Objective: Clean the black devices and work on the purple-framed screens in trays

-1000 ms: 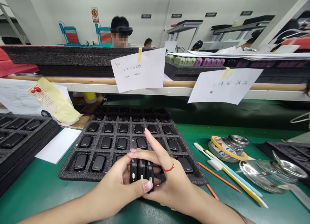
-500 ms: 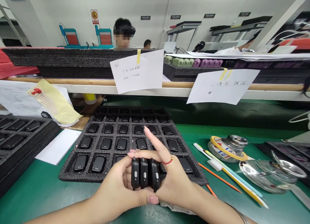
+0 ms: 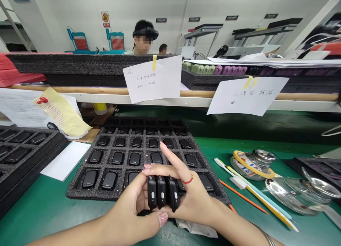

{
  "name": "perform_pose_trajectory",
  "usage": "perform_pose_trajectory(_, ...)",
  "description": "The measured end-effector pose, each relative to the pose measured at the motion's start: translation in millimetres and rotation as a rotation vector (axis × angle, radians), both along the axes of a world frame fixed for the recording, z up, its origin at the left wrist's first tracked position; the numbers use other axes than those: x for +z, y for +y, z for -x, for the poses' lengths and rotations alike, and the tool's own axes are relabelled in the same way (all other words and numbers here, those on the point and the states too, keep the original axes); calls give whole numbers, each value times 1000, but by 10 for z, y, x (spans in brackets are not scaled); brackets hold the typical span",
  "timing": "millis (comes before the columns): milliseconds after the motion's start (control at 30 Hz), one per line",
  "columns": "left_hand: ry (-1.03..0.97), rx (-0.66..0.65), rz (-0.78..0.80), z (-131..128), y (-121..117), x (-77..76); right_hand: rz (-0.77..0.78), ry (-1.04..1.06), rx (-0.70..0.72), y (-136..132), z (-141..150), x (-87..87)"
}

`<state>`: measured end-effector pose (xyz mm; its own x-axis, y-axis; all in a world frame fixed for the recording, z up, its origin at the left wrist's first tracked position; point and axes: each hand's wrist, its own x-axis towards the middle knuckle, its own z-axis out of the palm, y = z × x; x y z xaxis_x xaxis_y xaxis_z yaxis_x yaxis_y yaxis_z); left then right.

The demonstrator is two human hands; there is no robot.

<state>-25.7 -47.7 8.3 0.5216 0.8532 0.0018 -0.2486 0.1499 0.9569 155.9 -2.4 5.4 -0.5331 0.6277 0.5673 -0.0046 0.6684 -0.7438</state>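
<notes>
**Three black devices (image 3: pixel 161 192) held above a foam tray (image 3: pixel 76 192)**

At far left, a second foam tray (image 3: pixel 53 150) holds dark devices. The left hand (image 3: pixel 125 203) curls closed, fingers and thumb pinching the three upright against the right hand (image 3: pixel 197 200), which is closed around their right side with its index finger (image 3: pixel 170 157) raised. Seated devices (image 3: pixel 109 180) fill the visible nearer cells; the far rows are too dark to tell.

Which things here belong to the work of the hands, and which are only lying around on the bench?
In the work: left hand, right hand, three small black devices held between them, black foam tray with similar devices in its compartments.

Lying around: orange pencil, steel dish, white paper sheet, taped handwritten note.
</notes>
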Motion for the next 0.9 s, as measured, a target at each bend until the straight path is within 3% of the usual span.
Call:
perform_pose_trajectory(267, 24, 126, 16, 19, 19, 36, -54, -21, -6, -10, 19, 16)
perform_pose_trajectory(633, 209, 165, 65, -14, 67, 87, -75, -45, 1, -31, 39, 13)
perform_pose_trajectory(900, 140, 134, 34, -43, 96, 127, -176, -102, -24, -44, 44, 70)
